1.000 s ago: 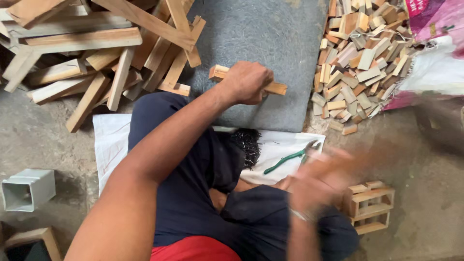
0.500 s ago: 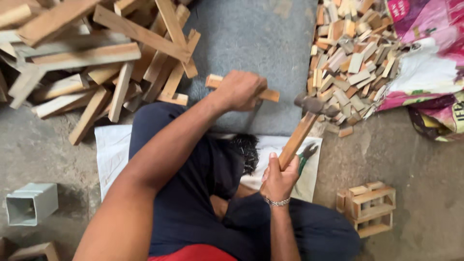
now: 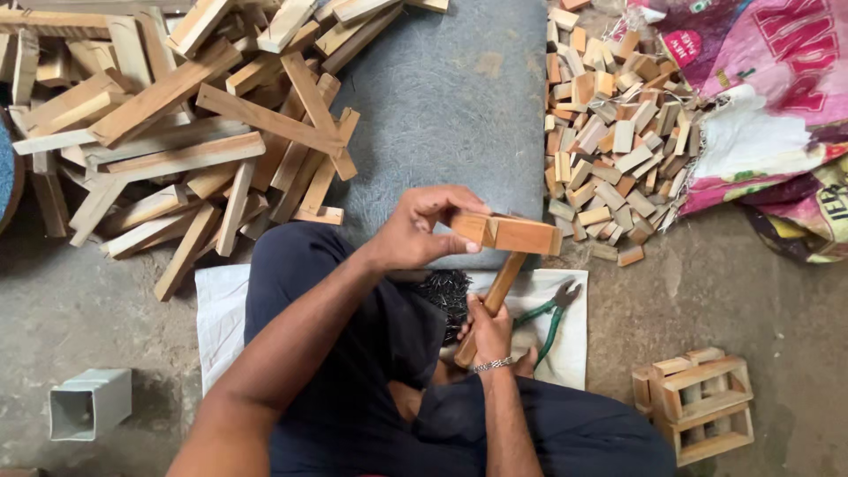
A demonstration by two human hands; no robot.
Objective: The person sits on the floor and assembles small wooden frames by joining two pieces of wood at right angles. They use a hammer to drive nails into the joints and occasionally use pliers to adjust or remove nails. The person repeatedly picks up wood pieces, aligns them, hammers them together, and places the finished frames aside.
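Hammer (image 3: 491, 300) is gripped by its wooden handle in the right hand (image 3: 488, 331), fingers wrapped tight, just above the lap; its head is hidden behind the wood strip (image 3: 508, 233); the strip is held level over the grey mat (image 3: 450, 106) by the left hand (image 3: 420, 231), thumb and fingers closed round its left end; green-handled pliers (image 3: 548, 314) are laid on the white sheet (image 3: 565, 353) beside the right hand; a small slatted crate (image 3: 698, 402) is seen to the right; long offcuts (image 3: 177, 132) are heaped far left, short blocks (image 3: 609, 132) far right.
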